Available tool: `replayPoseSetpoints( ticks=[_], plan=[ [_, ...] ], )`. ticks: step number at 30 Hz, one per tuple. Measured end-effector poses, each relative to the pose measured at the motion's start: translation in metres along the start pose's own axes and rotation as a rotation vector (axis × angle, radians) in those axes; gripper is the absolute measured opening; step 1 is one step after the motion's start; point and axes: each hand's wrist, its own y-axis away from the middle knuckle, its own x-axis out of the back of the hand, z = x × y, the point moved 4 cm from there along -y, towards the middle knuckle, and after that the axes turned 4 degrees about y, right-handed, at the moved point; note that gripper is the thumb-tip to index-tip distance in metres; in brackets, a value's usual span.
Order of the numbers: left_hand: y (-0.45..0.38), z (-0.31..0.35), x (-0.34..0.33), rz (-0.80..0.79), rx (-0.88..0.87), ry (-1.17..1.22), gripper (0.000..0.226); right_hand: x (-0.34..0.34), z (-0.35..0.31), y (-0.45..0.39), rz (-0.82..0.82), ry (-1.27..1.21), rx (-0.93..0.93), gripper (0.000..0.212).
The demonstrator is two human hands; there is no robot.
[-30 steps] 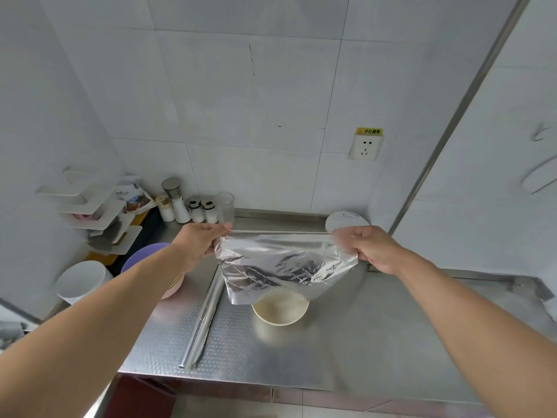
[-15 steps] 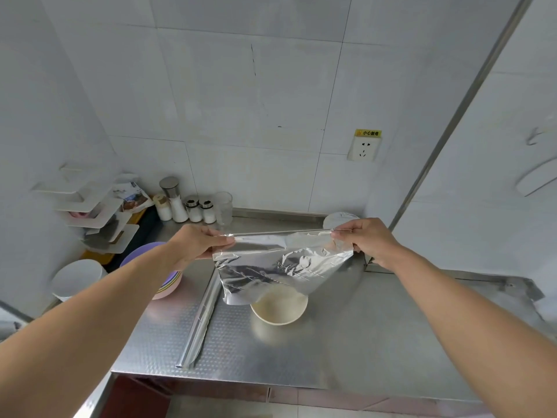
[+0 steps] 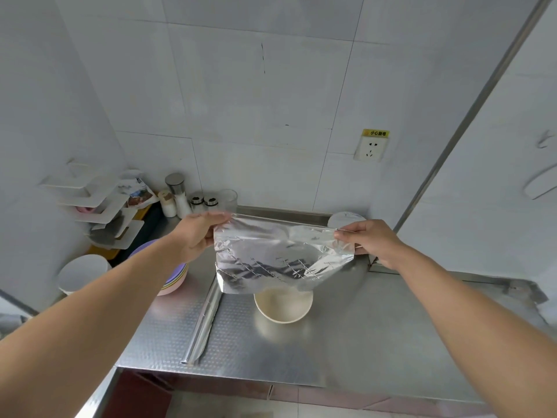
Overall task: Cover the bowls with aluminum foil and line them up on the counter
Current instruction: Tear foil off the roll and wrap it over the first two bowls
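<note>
From my head camera, my left hand [image 3: 197,233] and right hand [image 3: 369,241] each pinch a top corner of 1 foil sheet [image 3: 278,257], hanging above the cream bowl [image 3: 283,306] on the steel counter [image 3: 361,342], foil roll [image 3: 205,324] just beside.

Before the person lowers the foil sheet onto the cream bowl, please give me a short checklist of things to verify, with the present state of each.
1. Both hands hold the foil sheet: ok. The left hand and the right hand each pinch an upper corner.
2. Sheet is free of the foil roll: ok, the roll lies apart on the counter.
3. Sheet hangs above the cream bowl: ok, its lower edge hides the bowl's far rim.
4. Sheet wide enough for the bowl: ok, it looks wider than the rim.
5. Sheet is flat: not ok, it is wrinkled.
6. Bowl contents: cannot tell.
</note>
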Motion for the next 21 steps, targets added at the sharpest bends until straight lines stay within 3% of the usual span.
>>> replayPoseSetpoints(
  ticks=[5, 9, 13, 17, 21],
  plan=[
    [-0.003, 0.000, 0.000, 0.105, 0.061, -0.020, 0.010, 0.001, 0.003, -0.002, 0.037, 0.026, 0.016, 0.016],
    [-0.003, 0.000, 0.001, 0.185, 0.056, -0.038, 0.017, 0.000, 0.004, -0.001, 0.034, 0.005, 0.033, 0.021],
    [-0.001, -0.003, -0.002, 0.189, 0.095, 0.024, 0.013, -0.004, 0.005, -0.002, 0.041, -0.043, 0.021, 0.017],
    [-0.004, -0.006, 0.001, 0.216, 0.085, 0.023, 0.016, -0.009, -0.003, 0.003, 0.050, -0.028, 0.048, 0.014],
    [-0.009, -0.007, 0.005, 0.322, -0.003, -0.131, 0.035, -0.013, -0.008, 0.005, 0.067, -0.110, 0.042, 0.028]
  ],
)
